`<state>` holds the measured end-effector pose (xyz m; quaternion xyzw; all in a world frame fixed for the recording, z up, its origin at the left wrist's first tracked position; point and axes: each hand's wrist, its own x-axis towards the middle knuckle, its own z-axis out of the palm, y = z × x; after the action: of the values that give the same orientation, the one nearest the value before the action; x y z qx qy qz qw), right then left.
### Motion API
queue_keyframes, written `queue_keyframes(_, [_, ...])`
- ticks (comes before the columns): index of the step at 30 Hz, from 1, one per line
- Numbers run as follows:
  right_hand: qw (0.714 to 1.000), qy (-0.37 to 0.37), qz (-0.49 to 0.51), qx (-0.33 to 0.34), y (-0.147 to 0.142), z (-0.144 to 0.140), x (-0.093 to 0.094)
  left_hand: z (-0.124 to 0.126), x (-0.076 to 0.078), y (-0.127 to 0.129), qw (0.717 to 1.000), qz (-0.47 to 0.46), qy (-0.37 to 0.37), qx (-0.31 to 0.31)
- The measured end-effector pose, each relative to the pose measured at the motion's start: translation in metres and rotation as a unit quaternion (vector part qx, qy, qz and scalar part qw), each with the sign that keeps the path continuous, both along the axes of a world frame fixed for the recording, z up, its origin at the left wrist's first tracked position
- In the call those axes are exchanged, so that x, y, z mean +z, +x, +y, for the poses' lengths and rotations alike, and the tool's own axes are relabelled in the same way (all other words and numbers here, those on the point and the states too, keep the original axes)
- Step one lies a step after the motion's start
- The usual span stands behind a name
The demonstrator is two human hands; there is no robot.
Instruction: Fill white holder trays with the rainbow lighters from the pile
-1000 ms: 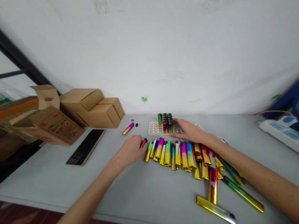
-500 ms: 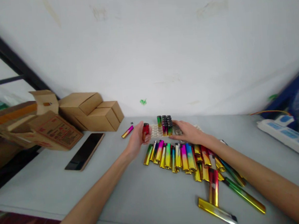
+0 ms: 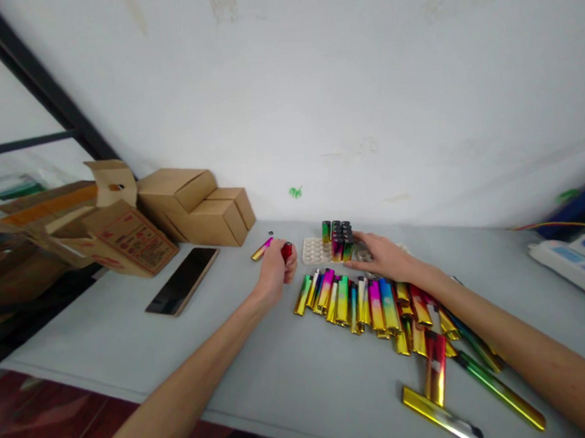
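My left hand [image 3: 275, 271] is closed round a red lighter [image 3: 287, 251], whose upper end shows above the fingers. It is just left of a pale tray [image 3: 315, 251] with rows of round holes. Several lighters [image 3: 341, 240] with black tops stand upright in the tray. My right hand [image 3: 381, 255] rests at the right of these, thumb and fingers apart around the tray's right part, touching or very near the nearest lighters. In front of the tray lies a pile of shiny lighters [image 3: 373, 307] in gold, pink, blue and green. One pink and gold lighter [image 3: 261, 250] lies behind my left hand.
A dark phone [image 3: 183, 282] lies on the grey table [image 3: 263, 374] at the left. Cardboard boxes [image 3: 207, 215] stand behind it, one with its flap raised. A white power strip [image 3: 576, 269] is at the far right. The white wall [image 3: 314, 97] rises behind the table.
The view has shifted, so the table's things appear farther right. My left hand has drawn slightly away from the tray and turned, hiding more of the red lighter. My right hand stays at the tray.
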<state>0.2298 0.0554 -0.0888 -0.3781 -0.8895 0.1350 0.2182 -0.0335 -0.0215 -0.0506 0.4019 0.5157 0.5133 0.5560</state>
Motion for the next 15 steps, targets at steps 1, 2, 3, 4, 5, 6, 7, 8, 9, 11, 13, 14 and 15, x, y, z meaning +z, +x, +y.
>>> queue_keyframes(1, [1.000, -0.002, -0.002, -0.001, -0.0002, -0.0006, 0.0008, -0.0006, -0.0003, 0.0003, 1.000, 0.003, 0.003, 0.004])
queue_keyframes(2, [1.000, -0.005, -0.003, -0.002, -0.0005, -0.0011, 0.0016, -0.0011, -0.0011, 0.0004, 1.000, 0.005, 0.007, 0.007])
queue_keyframes(3, [1.000, -0.007, -0.004, -0.002, -0.0007, -0.0015, 0.0023, -0.0015, -0.0021, 0.0004, 1.000, 0.007, 0.011, 0.009])
queue_keyframes(4, [1.000, -0.009, -0.003, -0.003, -0.0009, -0.0018, 0.0028, -0.0016, -0.0034, 0.0002, 1.000, 0.009, 0.015, 0.011])
queue_keyframes(5, [1.000, -0.010, -0.001, -0.004, -0.0011, -0.0020, 0.0030, -0.0016, -0.0047, 0.0000, 1.000, 0.009, 0.018, 0.012])
queue_keyframes(6, [1.000, -0.010, 0.001, -0.003, -0.0013, -0.0021, 0.0030, -0.0014, -0.0060, -0.0004, 1.000, 0.006, 0.020, 0.012])
queue_keyframes(7, [1.000, -0.010, 0.003, -0.003, -0.0013, -0.0021, 0.0027, -0.0011, -0.0071, -0.0008, 1.000, 0.000, 0.022, 0.010])
queue_keyframes(8, [1.000, -0.009, 0.003, -0.003, -0.0013, -0.0021, 0.0023, -0.0007, -0.0078, -0.0012, 1.000, -0.010, 0.020, 0.004])
queue_keyframes(9, [1.000, -0.009, 0.004, -0.003, -0.0013, -0.0020, 0.0018, -0.0004, -0.0082, -0.0016, 1.000, -0.024, 0.017, -0.004])
queue_keyframes(11, [1.000, -0.009, 0.008, -0.004, -0.0011, -0.0019, 0.0008, 0.0000, -0.0077, -0.0021, 0.998, -0.059, 0.014, -0.027])
queue_keyframes(13, [1.000, -0.009, 0.014, -0.001, -0.0010, -0.0018, 0.0000, -0.0006, -0.0055, -0.0018, 0.993, -0.099, 0.025, -0.053])
queue_keyframes(14, [1.000, -0.009, 0.015, 0.000, -0.0010, -0.0016, -0.0002, -0.0013, -0.0040, -0.0015, 0.990, -0.120, 0.033, -0.065])
queue_keyframes(15, [1.000, -0.009, 0.014, 0.000, -0.0011, -0.0013, -0.0005, -0.0021, -0.0022, -0.0011, 0.987, -0.139, 0.041, -0.074])
